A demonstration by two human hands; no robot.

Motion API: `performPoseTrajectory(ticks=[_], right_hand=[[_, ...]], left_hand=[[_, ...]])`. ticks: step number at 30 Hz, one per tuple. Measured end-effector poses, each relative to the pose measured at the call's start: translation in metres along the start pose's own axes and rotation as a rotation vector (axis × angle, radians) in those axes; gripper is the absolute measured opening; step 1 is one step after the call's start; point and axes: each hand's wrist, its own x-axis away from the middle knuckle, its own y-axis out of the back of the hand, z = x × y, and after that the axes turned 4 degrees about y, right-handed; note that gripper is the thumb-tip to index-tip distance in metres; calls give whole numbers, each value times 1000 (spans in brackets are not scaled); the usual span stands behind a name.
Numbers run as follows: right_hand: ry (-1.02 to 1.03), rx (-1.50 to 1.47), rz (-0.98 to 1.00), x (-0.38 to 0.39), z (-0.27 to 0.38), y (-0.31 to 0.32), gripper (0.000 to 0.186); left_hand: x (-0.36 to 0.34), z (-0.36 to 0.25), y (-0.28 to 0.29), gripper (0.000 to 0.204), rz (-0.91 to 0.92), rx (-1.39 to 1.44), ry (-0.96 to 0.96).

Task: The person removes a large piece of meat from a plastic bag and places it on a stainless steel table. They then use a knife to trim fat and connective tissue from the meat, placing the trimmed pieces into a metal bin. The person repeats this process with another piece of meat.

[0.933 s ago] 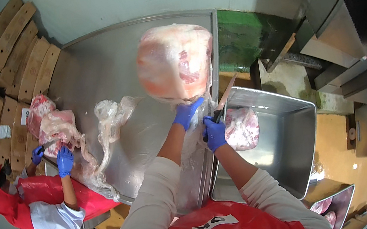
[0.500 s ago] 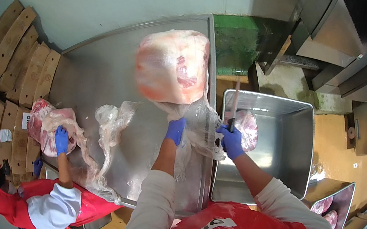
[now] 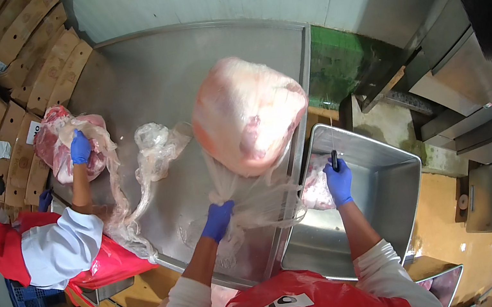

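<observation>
A large pale, fatty block of meat rests near the right edge of the steel table. Clear plastic film stretches from it toward me. Blue-gloved, my left hand is closed on the film at the near side of the meat. My right hand, also in a blue glove, grips a knife by its black handle, with the thin blade pointing away from me. That hand is above a deep steel tub, beside a smaller piece of meat lying in it.
At the left, a co-worker's gloved hand touches another meat piece wrapped partly in film. Crumpled plastic lies mid-table. Cardboard boxes are stacked far left. Another tub stands lower right; steel equipment is at right.
My left hand has pulled the film toward me and left. The large meat has turned and shifted nearer and right. My right hand has moved right with the knife, away from the film.
</observation>
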Motion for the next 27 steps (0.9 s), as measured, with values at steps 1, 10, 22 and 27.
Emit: performPoseTrajectory(ticks=[1, 10, 22, 27], right_hand=[[27, 96, 26, -14, 18, -4, 19], [-40, -128, 144, -68, 95, -29, 14], [116, -178, 293, 22, 152, -110, 18], [141, -108, 275, 25, 155, -112, 18]], left_hand=[[14, 5, 9, 21, -17, -20, 30], [85, 88, 77, 37, -281, -501, 86], [7, 51, 84, 23, -528, 625, -239], [-14, 80, 102, 23, -392, 1093, 9]])
